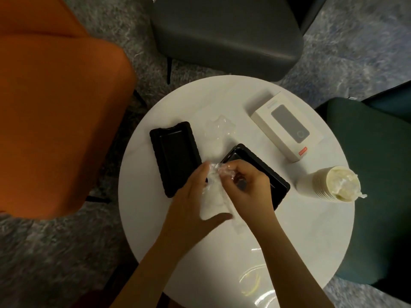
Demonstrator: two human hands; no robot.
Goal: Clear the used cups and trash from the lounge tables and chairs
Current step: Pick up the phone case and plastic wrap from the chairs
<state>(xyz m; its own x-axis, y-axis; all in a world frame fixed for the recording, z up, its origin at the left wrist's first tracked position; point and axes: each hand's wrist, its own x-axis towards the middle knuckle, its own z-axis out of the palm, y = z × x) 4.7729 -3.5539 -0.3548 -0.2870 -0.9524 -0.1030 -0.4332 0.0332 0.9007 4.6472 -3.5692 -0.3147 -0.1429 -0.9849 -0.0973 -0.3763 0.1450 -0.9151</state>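
Note:
Over the round white table [289, 236] both my hands work a crumpled clear plastic wrap [213, 192]. My left hand [195, 196] holds its lower part with the thumb spread. My right hand [244, 183] pinches its top, above a black tray [275, 181]. A second black tray [175, 161] lies to the left. Another clear plastic piece [219, 127] lies at the table's middle back. A stack of paper cups [329, 185] with plastic stuffed in the top one stands at the right.
A white product box [287, 127] lies at the table's back right. An orange chair [55, 121] is on the left, a grey chair [224, 34] behind, a dark green chair [378, 185] on the right. Grey carpet surrounds the table.

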